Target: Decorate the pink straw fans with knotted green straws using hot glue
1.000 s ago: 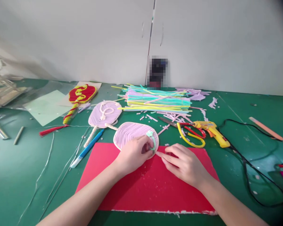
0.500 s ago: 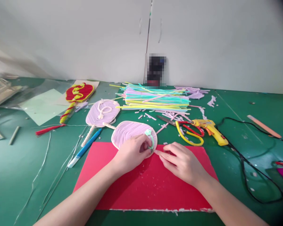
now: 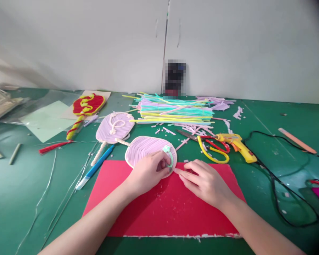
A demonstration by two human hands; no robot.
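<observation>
A lilac fan [image 3: 145, 150] made of pipe cleaners, with a cream rim and a cream twisted handle, overlaps the far edge of a red board [image 3: 170, 209]. My left hand [image 3: 150, 171] is closed over its near side, finger and thumb pinching a curved mint-green pipe cleaner [image 3: 170, 156] that lies against the fan near its right end. From the right, my right hand [image 3: 206, 180] touches the fan's rim with an outstretched fingertip. Its other fingers are loosely bent, with nothing visible held in them; the thumb is hidden.
Beyond lie a second lilac fan [image 3: 114, 127], a red-and-yellow fan [image 3: 89, 104] and a pile of pastel pipe cleaners [image 3: 175, 111]. Yellow-handled scissors [image 3: 214, 156] and a yellow glue gun [image 3: 238, 145] with a black cord [image 3: 273, 191] are at right. A blue pen-like tool [image 3: 95, 168] lies left.
Both hands and the fan hold nearly the same position. The whole view has shifted very slightly.
</observation>
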